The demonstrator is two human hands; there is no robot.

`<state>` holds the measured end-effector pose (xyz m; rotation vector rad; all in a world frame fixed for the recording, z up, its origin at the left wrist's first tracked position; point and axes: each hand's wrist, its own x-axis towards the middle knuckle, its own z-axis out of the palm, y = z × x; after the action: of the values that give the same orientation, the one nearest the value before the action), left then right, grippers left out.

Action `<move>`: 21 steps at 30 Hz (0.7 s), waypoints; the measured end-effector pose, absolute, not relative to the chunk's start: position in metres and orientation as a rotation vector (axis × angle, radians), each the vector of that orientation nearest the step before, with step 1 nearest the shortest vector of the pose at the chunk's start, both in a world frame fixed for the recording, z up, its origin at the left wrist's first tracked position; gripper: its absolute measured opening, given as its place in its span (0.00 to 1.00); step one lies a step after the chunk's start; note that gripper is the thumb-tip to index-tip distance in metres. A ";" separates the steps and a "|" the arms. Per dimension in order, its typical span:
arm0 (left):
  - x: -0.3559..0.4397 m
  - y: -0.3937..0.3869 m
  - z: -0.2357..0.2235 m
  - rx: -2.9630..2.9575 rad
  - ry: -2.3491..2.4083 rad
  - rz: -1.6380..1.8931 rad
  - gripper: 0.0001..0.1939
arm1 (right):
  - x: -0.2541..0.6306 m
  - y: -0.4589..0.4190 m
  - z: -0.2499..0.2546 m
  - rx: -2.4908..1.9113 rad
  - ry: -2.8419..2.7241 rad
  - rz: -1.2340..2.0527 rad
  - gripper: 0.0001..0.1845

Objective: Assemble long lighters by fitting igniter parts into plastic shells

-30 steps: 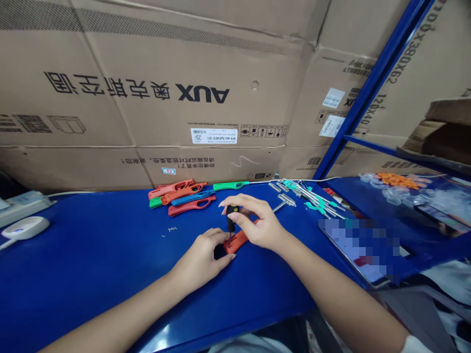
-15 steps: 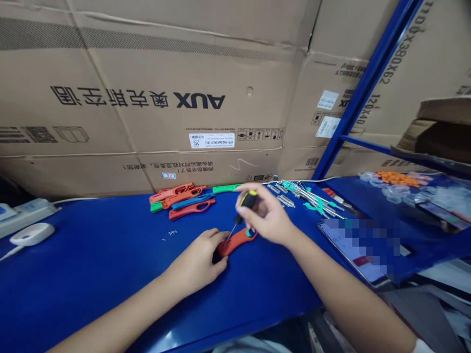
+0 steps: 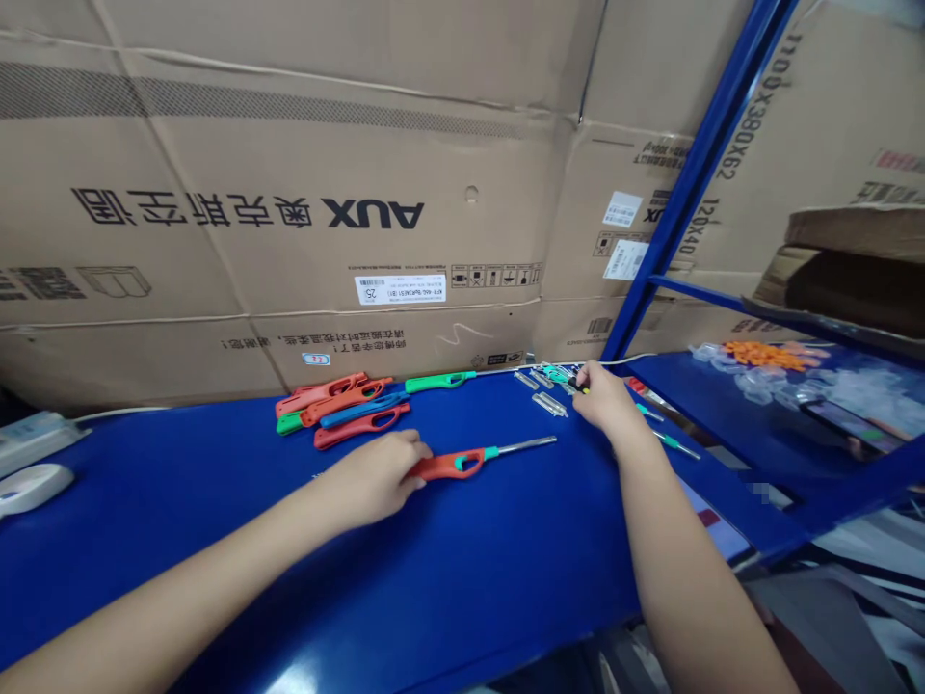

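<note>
My left hand is closed around the handle end of a red stick lighter, low over the blue tabletop. The lighter has a teal trigger, and its metal tube points right. Farther right and back, my right hand is closed on a screwdriver, of which only a bit of black and yellow shows. That hand is over metal tubes with teal parts and partly hides them. Small clear pieces lie just left of it. A green stick lighter lies against the cardboard.
Red, blue and green lighter handles are heaped at the back. Printed cardboard stands behind the blue table. A blue metal post rises at right, near orange pieces and a phone. A white power strip sits left.
My right hand has moved away from the red lighter, back and right to the tubes, with the screwdriver. The lighter's metal tube now shows. The camera view has shifted slightly.
</note>
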<state>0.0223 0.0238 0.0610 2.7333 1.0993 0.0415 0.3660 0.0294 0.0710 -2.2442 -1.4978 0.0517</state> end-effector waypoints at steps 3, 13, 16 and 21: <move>0.019 0.057 0.070 2.783 1.143 0.112 0.11 | 0.372 0.032 0.066 -2.358 -1.497 0.126 0.19; 0.032 0.146 0.067 2.844 1.388 0.277 0.17 | 0.373 0.043 0.053 -2.558 -1.582 0.284 0.22; 0.038 0.158 0.057 2.887 1.384 0.262 0.16 | 0.373 0.044 0.050 -2.527 -1.627 0.238 0.18; 0.043 0.164 0.048 2.919 1.407 0.298 0.18 | 0.363 0.047 0.049 -2.364 -1.721 0.024 0.15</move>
<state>0.0430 0.1638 0.0484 2.9191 1.4072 0.2980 0.3632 0.0468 0.0486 -2.3639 -1.7214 0.0240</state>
